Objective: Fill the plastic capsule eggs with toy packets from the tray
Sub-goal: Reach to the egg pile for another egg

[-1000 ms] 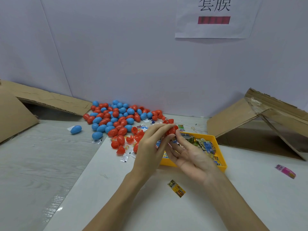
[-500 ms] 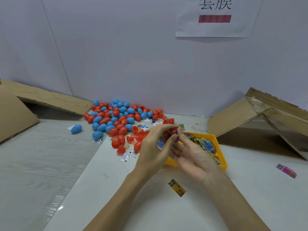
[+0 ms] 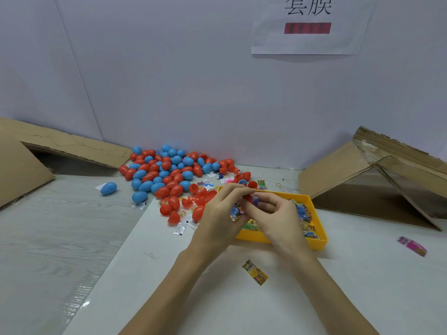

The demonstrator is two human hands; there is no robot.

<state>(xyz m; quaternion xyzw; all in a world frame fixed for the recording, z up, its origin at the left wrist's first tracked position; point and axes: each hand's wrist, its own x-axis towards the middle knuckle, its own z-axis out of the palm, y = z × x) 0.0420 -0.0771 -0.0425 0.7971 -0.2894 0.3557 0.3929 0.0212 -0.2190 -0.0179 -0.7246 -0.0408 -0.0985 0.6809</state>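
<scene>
Both hands meet over the left end of the yellow tray (image 3: 318,240), which holds several toy packets (image 3: 305,213). My left hand (image 3: 221,213) and my right hand (image 3: 275,213) pinch a red capsule egg (image 3: 249,199) between their fingertips; a colourful packet (image 3: 235,212) shows just beneath it, between the palms. A big heap of red and blue capsule eggs (image 3: 169,170) lies behind and left of the hands, with open red halves (image 3: 200,198) at its near edge.
A loose yellow packet (image 3: 255,275) lies on the white mat near my forearms. A pink packet (image 3: 412,246) lies far right. One blue egg (image 3: 108,188) sits apart on the left. Folded cardboard stands at the left (image 3: 21,170) and right (image 3: 372,175).
My right hand turned from palm-up to fingers curled over the red egg. Both hands stayed over the tray's left end, pressed closer together.
</scene>
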